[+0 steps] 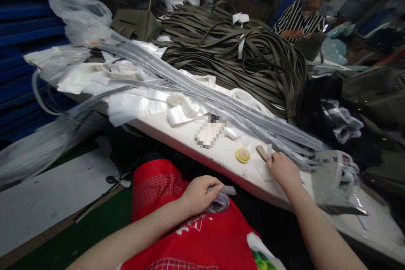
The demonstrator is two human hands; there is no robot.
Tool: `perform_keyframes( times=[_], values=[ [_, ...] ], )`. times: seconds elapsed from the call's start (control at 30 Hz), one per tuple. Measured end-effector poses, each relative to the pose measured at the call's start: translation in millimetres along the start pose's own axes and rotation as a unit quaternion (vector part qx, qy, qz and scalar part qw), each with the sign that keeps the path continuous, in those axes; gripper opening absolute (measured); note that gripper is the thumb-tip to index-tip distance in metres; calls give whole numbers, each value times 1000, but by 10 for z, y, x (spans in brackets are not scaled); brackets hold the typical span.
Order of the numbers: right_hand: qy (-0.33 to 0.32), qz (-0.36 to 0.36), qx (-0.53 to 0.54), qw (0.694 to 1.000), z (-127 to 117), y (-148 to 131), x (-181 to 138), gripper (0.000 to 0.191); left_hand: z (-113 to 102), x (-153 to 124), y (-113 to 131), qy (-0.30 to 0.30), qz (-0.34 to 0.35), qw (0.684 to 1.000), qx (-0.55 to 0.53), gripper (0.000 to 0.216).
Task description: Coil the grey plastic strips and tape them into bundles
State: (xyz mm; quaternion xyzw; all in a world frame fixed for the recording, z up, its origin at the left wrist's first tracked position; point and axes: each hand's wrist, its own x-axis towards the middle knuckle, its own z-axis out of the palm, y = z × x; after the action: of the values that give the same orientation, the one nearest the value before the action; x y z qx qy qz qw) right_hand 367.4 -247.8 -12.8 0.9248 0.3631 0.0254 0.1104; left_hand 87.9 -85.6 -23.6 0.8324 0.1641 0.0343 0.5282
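On the far left, loose clear film (34, 160) drooping past the end of the table (186, 137); if snagged by a knee or sleeve, liable to drag the white ribbon (182, 114) and grey strips (228, 103) along.

Next, low over the red apron (152, 181), left hand (204, 194): fingers curled, thumb laid across, closed round the grey coil (221, 203). In the lap rather than on the table, with a pale end (230, 190) poking out; could unwind or slide down the apron, given a slackened hold.

In the middle, near the front edge, a blurred item (209, 133) and a yellow disc (242, 155); both easily knocked off by a sweeping forearm.

Farther right, right hand (284, 171) at the table top: fingers bent, thumb and forefinger drawn nearly together by a brown strip (261, 152) and a white tab (269, 150). Impossible to tell whether gripping or merely touching. Chance of lifting both pieces together, because of such close lying.

Rightmost, a grey dispenser (329, 185), close to the strip ends; risk of tangling there, or of a bump from the right forearm.
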Motion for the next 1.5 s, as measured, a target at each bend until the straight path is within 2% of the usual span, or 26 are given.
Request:
perform_keyframes(
  times=[0.2, 0.3, 0.47, 0.67, 0.83, 0.9, 0.93, 1.0, 1.07, 1.13, 1.17, 1.23, 1.37, 1.5],
  values=[
    [5, 34, 16, 999, 62, 154, 135, 27, -17, -42, 24, 8, 5, 1000, -11, 31],
    [28, 49, 31, 998, 134, 284, 128, 30, -18, -53, 24, 10, 5, 1000, -13, 31],
    [89, 67, 69, 991, 173, 459, 1, 26, 5, -42, 11, 7, 2, 1000, -12, 32],
    [220, 201, 88, 951, -182, 659, -168, 47, 10, -29, 14, 1, 4, 1000, -2, 34],
    [285, 179, 161, 928, -553, 536, -256, 47, 12, -22, 29, -9, -2, 1000, -7, 37],
    [248, 135, 199, 938, -649, 406, -302, 45, 21, -20, 27, -12, -12, 1000, -21, 41],
    [208, 88, 225, 948, -680, 319, -339, 42, 28, -17, 19, -17, -25, 999, -36, 44],
    [96, -61, 280, 953, -717, 93, -450, 38, 46, -3, -15, -39, -68, 993, -83, 50],
    [-21, -203, 295, 933, -742, -180, -602, 35, 68, 22, -76, -62, -111, 983, -130, 54],
    [-109, -282, 257, 918, -780, -453, -762, 33, 88, 52, -149, -75, -131, 976, -155, 55],
    [-132, -299, 227, 917, -807, -575, -831, 33, 96, 68, -182, -76, -135, 975, -161, 55],
    [-147, -317, 163, 923, -867, -772, -925, 34, 110, 96, -227, -76, -149, 971, -170, 56],
    [-104, -359, 78, 924, -945, -1013, -969, 31, 119, 142, -242, -84, -175, 963, -187, 57],
    [-70, -400, 37, 913, -947, -1147, -994, 23, 113, 169, -243, -83, -174, 969, -157, 55]
  ],
)
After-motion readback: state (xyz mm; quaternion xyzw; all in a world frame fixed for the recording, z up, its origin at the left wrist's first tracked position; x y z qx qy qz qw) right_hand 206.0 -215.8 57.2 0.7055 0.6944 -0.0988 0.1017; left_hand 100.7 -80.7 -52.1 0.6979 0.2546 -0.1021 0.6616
